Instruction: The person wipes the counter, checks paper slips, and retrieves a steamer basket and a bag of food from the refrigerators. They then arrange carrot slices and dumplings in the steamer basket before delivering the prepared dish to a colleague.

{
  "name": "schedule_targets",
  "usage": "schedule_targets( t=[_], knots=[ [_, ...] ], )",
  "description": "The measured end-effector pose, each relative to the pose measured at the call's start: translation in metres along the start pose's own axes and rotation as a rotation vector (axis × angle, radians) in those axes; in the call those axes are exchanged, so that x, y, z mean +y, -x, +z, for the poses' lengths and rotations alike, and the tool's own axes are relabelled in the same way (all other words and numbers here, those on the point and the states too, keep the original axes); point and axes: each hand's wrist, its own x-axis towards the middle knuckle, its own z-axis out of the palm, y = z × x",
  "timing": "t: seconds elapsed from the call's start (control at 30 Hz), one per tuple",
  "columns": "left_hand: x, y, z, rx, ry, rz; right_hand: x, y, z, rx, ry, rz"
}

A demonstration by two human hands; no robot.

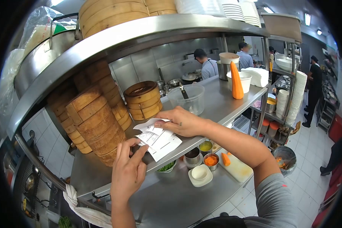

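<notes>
Now paper slips [158, 140] on shelf edge [216, 114], between left hand [128, 173], right hand [183, 122]

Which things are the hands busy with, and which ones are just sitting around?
Busy with:
- paper slips on the steel shelf
- right hand, pinching their top edge
- left hand, fingers on their lower corner

Just sitting around:
- bamboo steamers
- clear tub
- small bowls below
- white cloth
</notes>
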Motion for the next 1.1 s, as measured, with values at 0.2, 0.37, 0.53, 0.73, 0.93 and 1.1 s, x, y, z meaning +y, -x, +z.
schedule_targets(
  t=[0.2, 0.37, 0.53, 0.73, 0.93, 1.1],
  knots=[
    [0.001, -0.001, -0.001, 0.010, 0.007, 0.007, 0.001, 0.001, 0.001, 0.001, 0.008, 0.020],
    [0.001, -0.002, -0.001, 0.016, 0.006, 0.000, -0.002, 0.007, -0.003, -0.076, -0.022, -0.004],
    [-0.001, 0.000, 0.000, -0.034, 0.018, -0.095, -0.006, 0.008, -0.001, -0.104, 0.005, 0.061],
    [-0.005, 0.002, 0.003, 0.052, -0.002, -0.061, 0.013, 0.010, 0.004, -0.032, 0.052, -0.246],
    [-0.008, 0.006, 0.004, -0.091, -0.042, 0.000, 0.000, 0.018, 0.008, -0.256, -0.024, -0.157],
    [-0.010, 0.007, 0.005, -0.139, 0.032, -0.040, 0.009, 0.016, 0.009, 0.067, 0.059, -0.271]
  ],
)
